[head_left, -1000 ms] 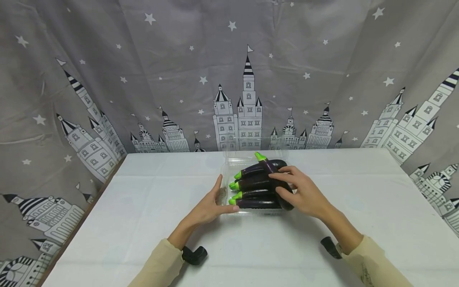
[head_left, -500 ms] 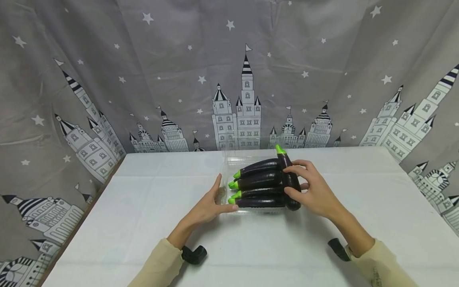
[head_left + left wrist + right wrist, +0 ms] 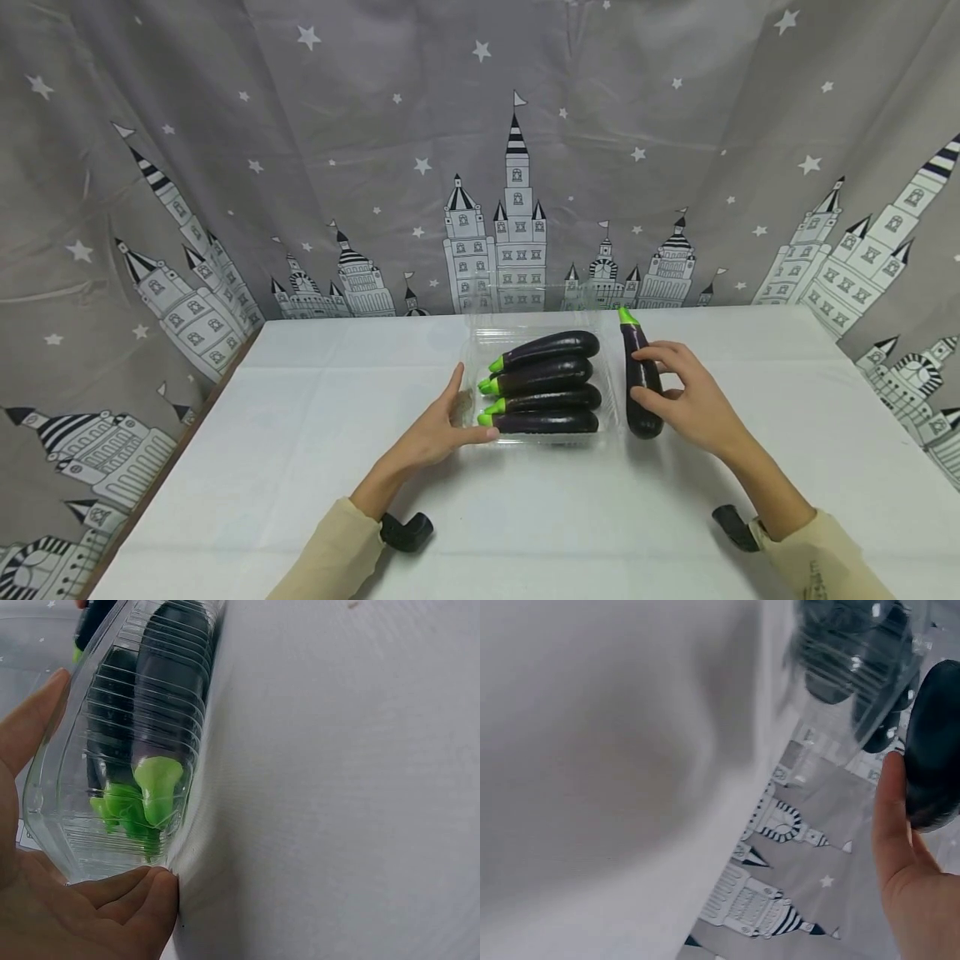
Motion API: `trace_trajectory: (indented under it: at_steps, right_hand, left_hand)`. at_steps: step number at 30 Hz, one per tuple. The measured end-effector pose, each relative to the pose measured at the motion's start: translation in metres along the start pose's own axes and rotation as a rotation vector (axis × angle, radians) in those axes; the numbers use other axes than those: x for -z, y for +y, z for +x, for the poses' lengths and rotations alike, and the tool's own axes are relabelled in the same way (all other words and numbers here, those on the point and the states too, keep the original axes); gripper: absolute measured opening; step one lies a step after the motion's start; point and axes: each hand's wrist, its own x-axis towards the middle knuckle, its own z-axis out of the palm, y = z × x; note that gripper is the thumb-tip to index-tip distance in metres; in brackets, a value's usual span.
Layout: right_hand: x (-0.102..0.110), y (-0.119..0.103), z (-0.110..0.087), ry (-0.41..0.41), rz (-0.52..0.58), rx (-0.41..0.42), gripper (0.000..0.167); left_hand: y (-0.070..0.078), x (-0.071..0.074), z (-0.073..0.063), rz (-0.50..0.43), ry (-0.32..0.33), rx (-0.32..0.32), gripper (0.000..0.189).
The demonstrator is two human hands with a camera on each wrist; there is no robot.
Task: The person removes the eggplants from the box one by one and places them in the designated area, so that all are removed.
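Note:
A clear plastic container (image 3: 498, 336) stands open on the table, its lid (image 3: 536, 298) raised at the back. Several eggplants (image 3: 547, 375) with green stems lie in it side by side, stems to the left. My left hand (image 3: 433, 432) touches the container's front left corner, thumb along the front and fingers at the left end. In the left wrist view these fingers (image 3: 142, 900) lie nearly straight against the ribbed wall. My right hand (image 3: 693, 402) pinches one eggplant (image 3: 642, 400), stem pointing away, just right of the container. The right wrist view shows this eggplant (image 3: 934, 742) raised off the table.
A white cloth (image 3: 337, 400) covers the table. Behind it hangs a grey curtain (image 3: 360, 133) printed with castles and stars. A dark strap piece (image 3: 407, 533) sits by the left wrist, with another (image 3: 735, 527) by the right.
My right hand has carried the top eggplant rightward from above the other eggplants to beyond the container's right side, turning it closer to lengthwise. My left hand has stayed at the corner.

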Motion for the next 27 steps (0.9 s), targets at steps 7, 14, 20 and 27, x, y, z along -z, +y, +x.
trace_trajectory:
  at_steps: [7, 14, 20, 27]
  right_hand:
    - [-0.002, 0.013, -0.003, -0.032, -0.135, -0.061, 0.040]
    - [-0.006, 0.022, -0.006, -0.113, -0.128, -0.094, 0.040]
    - [-0.010, 0.028, -0.005, -0.155, -0.089, -0.144, 0.042]
    - [-0.014, 0.033, -0.004, -0.184, -0.054, -0.185, 0.048]
  left_hand:
    - [-0.002, 0.000, 0.000, -0.017, -0.002, -0.005, 0.119]
    - [-0.003, 0.000, -0.001, -0.027, -0.003, -0.011, 0.118]
    - [-0.001, 0.000, 0.000, -0.013, -0.001, 0.000, 0.119]
    - [0.000, 0.000, 0.000, -0.023, -0.002, -0.011, 0.118]
